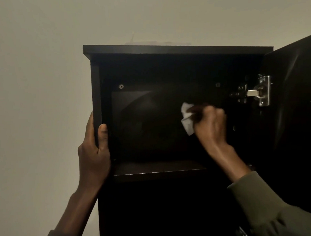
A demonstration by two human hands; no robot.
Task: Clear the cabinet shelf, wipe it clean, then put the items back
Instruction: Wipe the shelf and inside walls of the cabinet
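While the right hand (210, 124) pinches a white wipe (186, 117) inside the dark cabinet (172, 50), the left hand (94, 151) grips its left wall. Shelf (157, 169) bare w/ no items visible, so wiping step likely underway. Next: wipe down to the shelf, then restock.
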